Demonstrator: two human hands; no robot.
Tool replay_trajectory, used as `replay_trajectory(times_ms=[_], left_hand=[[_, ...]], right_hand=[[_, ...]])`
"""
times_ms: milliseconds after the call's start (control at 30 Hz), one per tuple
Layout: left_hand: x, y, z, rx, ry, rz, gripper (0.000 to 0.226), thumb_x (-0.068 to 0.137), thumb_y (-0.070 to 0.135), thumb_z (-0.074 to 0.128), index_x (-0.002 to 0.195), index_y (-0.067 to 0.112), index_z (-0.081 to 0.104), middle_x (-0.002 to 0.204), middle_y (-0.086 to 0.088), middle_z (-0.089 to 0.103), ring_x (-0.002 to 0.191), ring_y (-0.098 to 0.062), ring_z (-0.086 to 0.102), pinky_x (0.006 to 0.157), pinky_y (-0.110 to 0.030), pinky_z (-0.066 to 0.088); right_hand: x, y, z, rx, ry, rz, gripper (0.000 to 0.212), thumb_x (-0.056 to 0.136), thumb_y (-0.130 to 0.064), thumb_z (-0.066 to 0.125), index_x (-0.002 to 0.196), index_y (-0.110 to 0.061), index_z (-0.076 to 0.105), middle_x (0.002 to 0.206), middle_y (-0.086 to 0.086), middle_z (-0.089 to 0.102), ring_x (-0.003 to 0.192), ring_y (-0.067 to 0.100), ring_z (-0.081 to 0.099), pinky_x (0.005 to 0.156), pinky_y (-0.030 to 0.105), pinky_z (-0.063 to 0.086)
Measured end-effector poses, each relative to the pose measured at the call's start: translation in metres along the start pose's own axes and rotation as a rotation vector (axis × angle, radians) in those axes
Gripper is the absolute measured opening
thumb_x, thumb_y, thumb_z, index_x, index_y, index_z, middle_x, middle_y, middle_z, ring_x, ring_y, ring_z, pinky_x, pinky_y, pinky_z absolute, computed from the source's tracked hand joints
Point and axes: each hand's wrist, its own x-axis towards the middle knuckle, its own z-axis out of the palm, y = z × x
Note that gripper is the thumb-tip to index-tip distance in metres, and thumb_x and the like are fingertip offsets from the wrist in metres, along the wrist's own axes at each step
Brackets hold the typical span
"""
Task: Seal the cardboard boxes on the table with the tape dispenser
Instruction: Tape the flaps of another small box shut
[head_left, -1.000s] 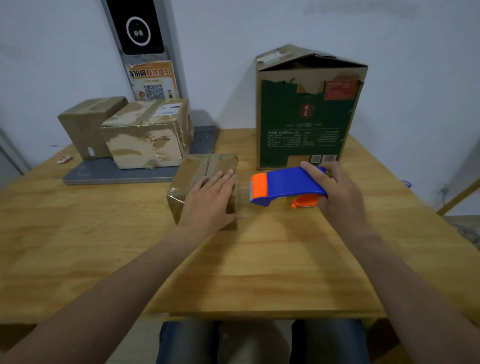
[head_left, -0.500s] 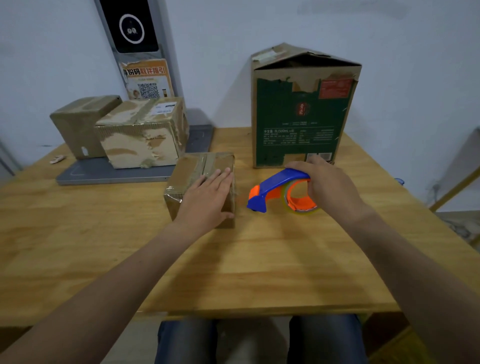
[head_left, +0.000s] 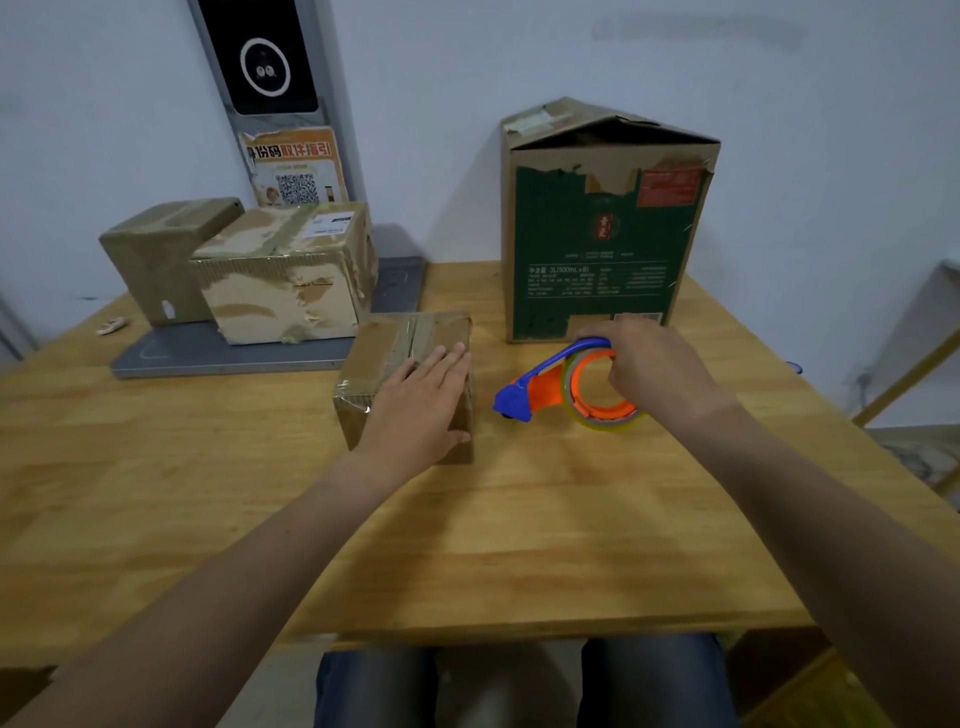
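A small brown cardboard box (head_left: 384, 343) with tape along its top seam sits at the middle of the wooden table (head_left: 519, 545). My left hand (head_left: 415, 410) lies flat on its near right part, fingers straight. Just right of the box, my right hand (head_left: 657, 366) grips the blue and orange tape dispenser (head_left: 545, 389) by its handle. The dispenser is tipped so the tape roll faces me, its blue nose pointing left and down at the table. A tall green box (head_left: 602, 234) with loose top flaps stands behind the dispenser.
Two worn brown boxes (head_left: 280, 275) (head_left: 156, 254) stand on a grey flat platform (head_left: 228, 356) at the back left, below a grey post with a QR notice (head_left: 293, 166). A small white object (head_left: 110, 326) lies at the far left. My knees show below the table's front edge.
My right hand has rolled the dispenser from lying flat to tilted on edge, showing the tape roll, and lowered its nose toward the table. My left hand stays on the small box.
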Motion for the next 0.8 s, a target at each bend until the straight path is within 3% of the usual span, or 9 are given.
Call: replay_trajectory(times_ms=[100, 233, 400, 567, 700, 800], left_hand=[[-0.001, 0.0, 0.0, 0.001, 0.001, -0.006, 0.104, 0.089, 0.053, 0.069, 0.162, 0.018, 0.003, 0.171, 0.002, 0.003, 0.157, -0.015, 0.005, 0.127, -0.041, 0.014], [-0.001, 0.001, 0.001, -0.005, 0.0, -0.009, 0.105, 0.088, 0.052, 0.07, 0.162, 0.018, 0.004, 0.171, 0.002, 0.004, 0.157, -0.015, 0.005, 0.127, -0.041, 0.014], [0.0, 0.001, 0.001, -0.003, 0.003, -0.009, 0.104, 0.089, 0.053, 0.069, 0.162, 0.018, 0.004, 0.171, 0.002, 0.004, 0.157, -0.015, 0.006, 0.127, -0.04, 0.013], [-0.001, 0.002, 0.001, -0.004, 0.012, -0.009, 0.104, 0.088, 0.052, 0.071, 0.162, 0.018, 0.006, 0.17, 0.002, 0.006, 0.156, -0.016, 0.008, 0.127, -0.04, 0.014], [-0.001, 0.002, 0.0, 0.003, 0.019, -0.011, 0.104, 0.087, 0.051, 0.072, 0.162, 0.018, 0.008, 0.17, 0.001, 0.008, 0.156, -0.016, 0.009, 0.127, -0.041, 0.016], [-0.002, 0.003, 0.001, 0.01, 0.032, -0.008, 0.104, 0.087, 0.052, 0.072, 0.162, 0.018, 0.009, 0.17, 0.001, 0.01, 0.156, -0.016, 0.011, 0.126, -0.041, 0.017]], right_hand=[[0.001, -0.005, -0.003, -0.022, -0.013, -0.024, 0.058, 0.088, 0.0, 0.063, 0.125, -0.044, 0.06, 0.106, -0.001, 0.058, 0.082, 0.021, 0.056, 0.069, 0.036, 0.055], [0.002, -0.019, -0.009, -0.063, -0.027, -0.066, 0.057, 0.09, 0.001, 0.059, 0.13, -0.04, 0.06, 0.103, -0.002, 0.049, 0.082, 0.022, 0.05, 0.065, 0.034, 0.043], [0.003, -0.029, -0.017, -0.1, -0.044, -0.08, 0.057, 0.091, 0.002, 0.059, 0.134, -0.036, 0.059, 0.117, 0.006, 0.059, 0.082, 0.021, 0.051, 0.067, 0.033, 0.047], [0.0, -0.035, -0.023, -0.148, -0.061, -0.121, 0.055, 0.092, 0.001, 0.057, 0.133, -0.035, 0.06, 0.109, 0.004, 0.056, 0.08, 0.022, 0.05, 0.064, 0.034, 0.044], [0.002, -0.044, -0.031, -0.228, -0.01, -0.196, 0.047, 0.093, -0.001, 0.054, 0.127, -0.032, 0.063, 0.103, 0.006, 0.057, 0.086, 0.031, 0.061, 0.066, 0.042, 0.054], [0.004, -0.051, -0.032, -0.271, -0.01, -0.233, 0.042, 0.094, -0.002, 0.053, 0.124, -0.029, 0.064, 0.105, 0.008, 0.059, 0.09, 0.035, 0.063, 0.065, 0.042, 0.051]])
